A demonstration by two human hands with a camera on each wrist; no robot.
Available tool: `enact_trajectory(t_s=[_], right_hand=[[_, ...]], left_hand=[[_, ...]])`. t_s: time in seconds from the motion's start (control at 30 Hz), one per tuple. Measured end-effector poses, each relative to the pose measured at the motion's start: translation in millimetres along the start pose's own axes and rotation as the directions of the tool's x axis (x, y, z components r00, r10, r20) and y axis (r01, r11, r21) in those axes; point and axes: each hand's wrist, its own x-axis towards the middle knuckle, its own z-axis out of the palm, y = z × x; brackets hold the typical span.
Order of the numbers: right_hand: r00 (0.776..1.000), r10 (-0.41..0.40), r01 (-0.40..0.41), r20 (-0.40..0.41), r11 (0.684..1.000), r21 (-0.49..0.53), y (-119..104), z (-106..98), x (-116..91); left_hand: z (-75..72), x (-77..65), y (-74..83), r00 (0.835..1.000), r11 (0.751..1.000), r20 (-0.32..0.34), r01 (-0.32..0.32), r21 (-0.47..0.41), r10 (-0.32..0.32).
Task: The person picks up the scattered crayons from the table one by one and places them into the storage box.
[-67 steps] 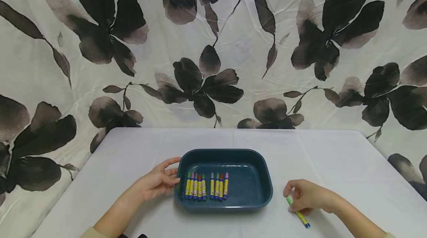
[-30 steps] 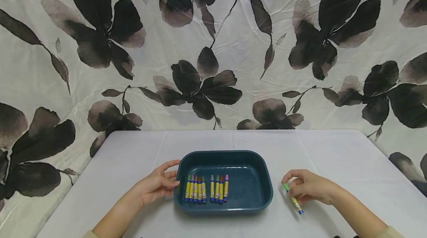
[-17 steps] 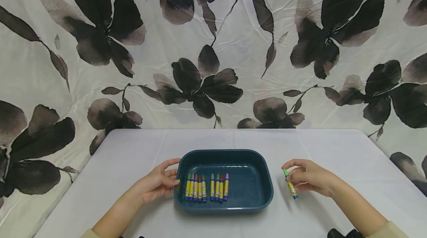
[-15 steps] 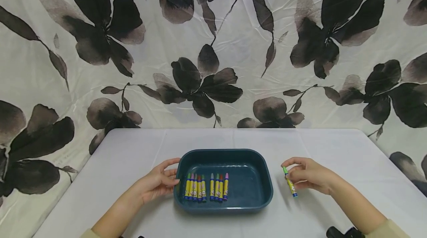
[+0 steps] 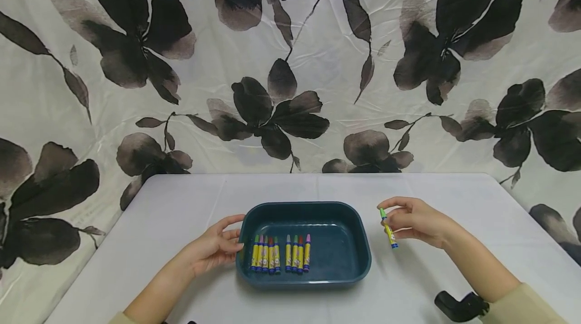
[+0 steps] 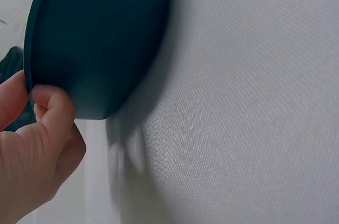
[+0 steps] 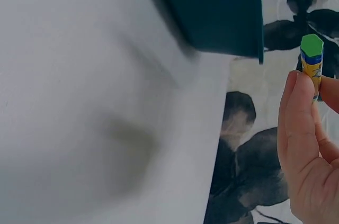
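Observation:
A dark teal rectangular tray stands on the white table in the head view. Inside it, several crayons with yellow-and-blue wrappers lie side by side in two groups, one at the left and one near the middle. My left hand holds the tray's left rim; the left wrist view shows thumb and finger pinching the rim. To the right of the tray, my right hand pinches a green crayon above the table, its green tip pointing up and away. The right wrist view shows the crayon's green end between the fingertips.
The table is covered with a white cloth. Behind it hangs a white curtain with dark flowers. A black device sits at my right wrist by the sleeve.
My right hand has lifted the green crayon from the table at the right and moved it away from me and slightly left, towards the tray. The left hand and tray have stayed put.

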Motion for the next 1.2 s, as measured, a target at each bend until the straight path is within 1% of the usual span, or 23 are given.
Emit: enact_trajectory(t_s=[0.17,0.3,0.47,0.67,1.03,1.2], right_hand=[[1.0,-0.025,0.025,0.007,1.0,0.014,-2,9,7],[0.999,-0.039,0.039,0.017,0.999,0.015,-3,19,13],[0.998,-0.048,0.047,0.03,0.999,0.018,-6,31,21],[0.999,-0.041,0.04,0.034,0.999,0.028,-10,41,30],[1.0,-0.017,0.017,0.001,0.999,0.032,-15,57,42],[1.0,-0.021,0.02,0.02,0.999,0.047,-14,63,47]], left_hand=[[-0.3,0.3,-0.1,1.0,1.0,0.009,-0.012,0.021,0.011],[0.8,-0.2,-0.7,1.0,0.999,0.002,-0.016,0.042,0.016],[1.9,-0.2,-0.5,1.0,0.999,-0.006,-0.014,0.039,0.014],[0.1,0.1,-0.1,1.0,0.999,-0.003,-0.013,0.041,0.013],[-0.9,-0.4,0.7,1.0,0.999,-0.001,-0.016,0.032,0.016],[-1.2,-0.1,0.1,1.0,1.0,0.002,-0.015,0.024,0.015]])
